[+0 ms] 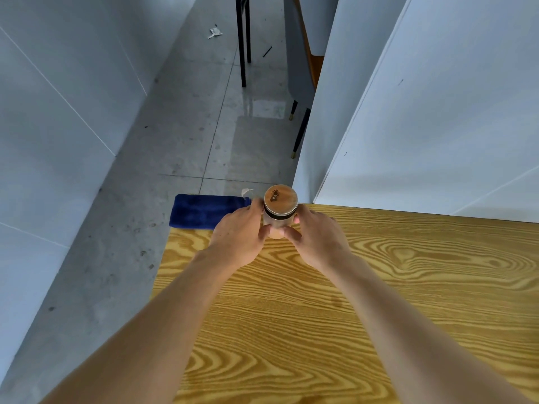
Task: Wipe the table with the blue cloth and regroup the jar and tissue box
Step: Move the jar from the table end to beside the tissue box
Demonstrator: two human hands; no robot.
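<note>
Head view. Jar (280,212) stands upright at the far edge of the wooden surface (379,287), near its far left corner. Glass body, round wooden lid with a dark band beneath it.

Both hands hold the jar. Left hand (240,236) is wrapped around its left side, thumb at the front low on the glass. Right hand (316,239) is wrapped around its right side, thumb likewise at the front. Whether the jar's base touches the surface cannot be told; the hands hide it.

Blue cloth (204,211) lies flat at the far left corner of the surface, just left of the jar, partly under the left hand's fingers. A small white scrap (246,192) shows just past the cloth's far right end; what it is cannot be told.
</note>
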